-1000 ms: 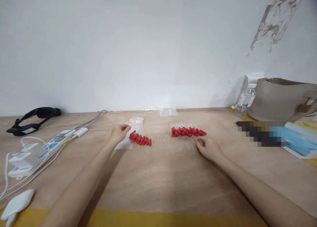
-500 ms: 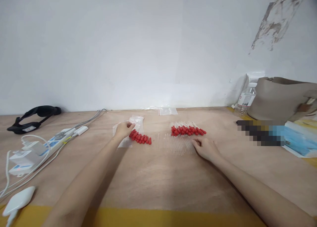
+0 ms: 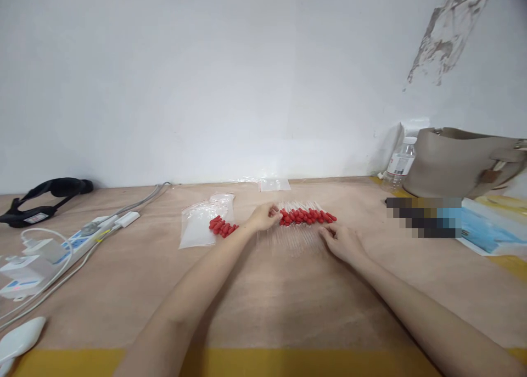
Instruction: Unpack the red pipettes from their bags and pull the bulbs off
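A row of red, capsule-shaped tips [image 3: 307, 216] on thin pale sticks lies in the middle of the table. Thin clear tubes [image 3: 294, 240] lie side by side just in front of it. My left hand [image 3: 265, 217] reaches the row's left end with bent, closed fingers; whatever they hold is hidden. At the right end of the tubes, my right hand [image 3: 341, 241] has its thumb and forefinger together, and what is between them cannot be made out. A smaller pile of red pieces [image 3: 223, 227] lies left of my left forearm, partly over clear plastic bags [image 3: 195, 229].
Another clear bag [image 3: 274, 185] lies by the wall. To the left are a power strip [image 3: 74, 245] with plugs and cables, a black strap-like object [image 3: 47, 201] and a white charger [image 3: 20, 338]. A bottle [image 3: 401, 163], a grey bag [image 3: 457, 163] and blue packets [image 3: 488, 231] are at right.
My left hand has moved right, from the smaller red pile to the left end of the row. My right hand stays by the clear tubes. The view has shifted slightly right.
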### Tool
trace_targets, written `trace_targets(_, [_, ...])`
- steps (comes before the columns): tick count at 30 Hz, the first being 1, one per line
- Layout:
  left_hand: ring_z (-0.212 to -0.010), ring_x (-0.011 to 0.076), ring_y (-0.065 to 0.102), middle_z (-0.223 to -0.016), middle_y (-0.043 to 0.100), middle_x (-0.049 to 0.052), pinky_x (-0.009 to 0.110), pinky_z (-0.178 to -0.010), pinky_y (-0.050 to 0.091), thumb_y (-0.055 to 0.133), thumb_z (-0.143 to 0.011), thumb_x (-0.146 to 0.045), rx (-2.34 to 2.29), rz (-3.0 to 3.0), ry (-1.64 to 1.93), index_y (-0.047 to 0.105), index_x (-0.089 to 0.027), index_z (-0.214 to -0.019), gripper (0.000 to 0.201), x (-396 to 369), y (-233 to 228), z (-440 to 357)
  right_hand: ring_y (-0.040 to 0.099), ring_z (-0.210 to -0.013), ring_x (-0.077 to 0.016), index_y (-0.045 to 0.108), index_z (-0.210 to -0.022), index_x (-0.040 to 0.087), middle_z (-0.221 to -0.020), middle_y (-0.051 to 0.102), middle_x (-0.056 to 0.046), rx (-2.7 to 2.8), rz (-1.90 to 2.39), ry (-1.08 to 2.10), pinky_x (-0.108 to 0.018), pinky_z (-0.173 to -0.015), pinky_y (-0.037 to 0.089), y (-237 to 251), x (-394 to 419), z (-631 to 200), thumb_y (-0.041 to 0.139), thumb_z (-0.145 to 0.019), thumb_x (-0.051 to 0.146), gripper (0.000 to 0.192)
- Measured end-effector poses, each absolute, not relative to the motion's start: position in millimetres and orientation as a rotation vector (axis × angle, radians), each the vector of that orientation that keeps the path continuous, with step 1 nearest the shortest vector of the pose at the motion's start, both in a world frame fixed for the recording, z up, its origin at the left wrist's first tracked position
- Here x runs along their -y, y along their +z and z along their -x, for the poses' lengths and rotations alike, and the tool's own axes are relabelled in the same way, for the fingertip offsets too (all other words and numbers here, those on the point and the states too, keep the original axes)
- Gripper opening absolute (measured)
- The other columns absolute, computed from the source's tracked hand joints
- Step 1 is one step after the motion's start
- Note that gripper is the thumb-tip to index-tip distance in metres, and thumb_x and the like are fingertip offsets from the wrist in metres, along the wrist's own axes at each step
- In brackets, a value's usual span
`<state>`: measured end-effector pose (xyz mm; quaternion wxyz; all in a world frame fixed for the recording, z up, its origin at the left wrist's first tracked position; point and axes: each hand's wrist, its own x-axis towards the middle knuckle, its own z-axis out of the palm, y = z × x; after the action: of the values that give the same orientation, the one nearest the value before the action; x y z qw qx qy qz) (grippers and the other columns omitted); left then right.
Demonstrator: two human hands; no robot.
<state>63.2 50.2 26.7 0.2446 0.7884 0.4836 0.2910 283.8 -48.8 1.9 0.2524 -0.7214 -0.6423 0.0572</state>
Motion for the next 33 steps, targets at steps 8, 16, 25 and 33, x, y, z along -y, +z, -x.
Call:
trace_targets(8, [-0.048,0.007,0.052,-0.062,0.059,0.001,0.017,-0.048,0.04,0.059,-0.073,-0.019,-1.343,-1.831,0.774,0.056,-0.011,-0.083,0.013,-58,23,-82,0.058,-0.077,-0.0221,0.065,-0.086,0.025,-0.074,0.066,-0.002,1.729,1.972,0.157,-0.036,-0.074,0.03,3,48,-284,0.039,-0.081,0.042,0.032])
trace_targets(16, [-0.051,0.0094,0.054,-0.059,0.056,0.0,0.021,-0.051,0.043,0.057,-0.069,-0.009,-1.41,-1.792,0.917,0.055,-0.012,-0.085,0.016,-58,29,-69,0.058,-0.073,-0.0195,0.065,-0.083,0.024,-0.07,0.064,-0.001,1.704,1.96,0.156,-0.034,-0.073,0.029,5,51,-284,0.04,-0.08,0.041,0.031])
trace_targets(25, [-0.08,0.0143,0.055,-0.088,0.055,0.004,0.026,-0.071,0.045,0.05,-0.075,-0.014,-1.293,-2.196,1.276,0.054,-0.016,-0.09,0.017,14,18,0,0.054,-0.078,-0.0173,0.063,-0.093,0.017,-0.083,0.06,-0.007,1.753,1.37,-0.176,-0.032,-0.075,0.037,-5,51,-274,0.044,-0.08,0.033,0.028])
trace_targets(33, [-0.081,0.0149,0.053,-0.085,0.055,0.005,0.028,-0.072,0.045,0.044,-0.083,-0.015,-0.931,-2.537,1.292,0.053,-0.017,-0.094,0.015,67,-2,7,0.047,-0.098,-0.0201,0.053,-0.113,0.02,-0.105,0.058,-0.008,2.181,0.996,-0.415,-0.041,-0.089,0.026,-1,79,-226,0.049,-0.081,0.033,0.034])
